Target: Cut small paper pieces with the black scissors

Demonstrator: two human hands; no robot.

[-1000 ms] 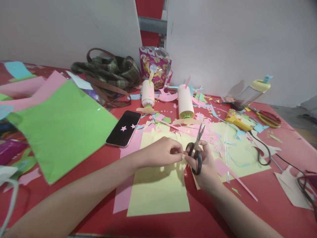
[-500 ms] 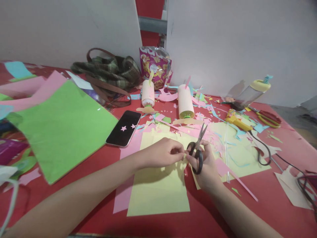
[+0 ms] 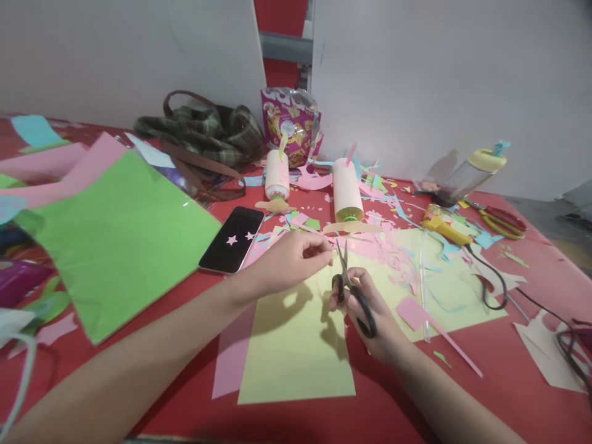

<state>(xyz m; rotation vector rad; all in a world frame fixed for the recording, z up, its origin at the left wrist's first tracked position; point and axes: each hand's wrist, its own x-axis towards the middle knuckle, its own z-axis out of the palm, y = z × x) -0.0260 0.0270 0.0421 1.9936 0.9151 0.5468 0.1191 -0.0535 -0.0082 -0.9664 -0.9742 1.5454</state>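
Note:
My right hand (image 3: pixel 370 308) is closed on black-handled scissors (image 3: pixel 345 265), whose slightly parted blades point up and away from me. Just left of the blades, my left hand (image 3: pixel 300 259) is pinched; whatever lies between its fingertips is too small to make out. Both hands hover over a pale yellow sheet (image 3: pixel 296 364), which overlaps a pink sheet (image 3: pixel 231 364). Two pink paper stars (image 3: pixel 231 240) lie on the black phone (image 3: pixel 226 253) left of my left hand. Beyond the hands are two paper-wrapped bottles (image 3: pixel 346 188), lying on their sides or tilted; which, I cannot tell.
A large green sheet (image 3: pixel 120 246) covers the left side. Paper scraps (image 3: pixel 383 246) litter the middle. On the right lie a yellow glue gun (image 3: pixel 446 228) with its cord and red-yellow pliers (image 3: pixel 502 222). A plaid bag (image 3: pixel 208 135) and a snack packet (image 3: pixel 291 123) stand behind.
My hands have drawn apart. The left has moved up and slightly left, and the right has brought the scissors left and lower, with the blades now beside the left fingertips.

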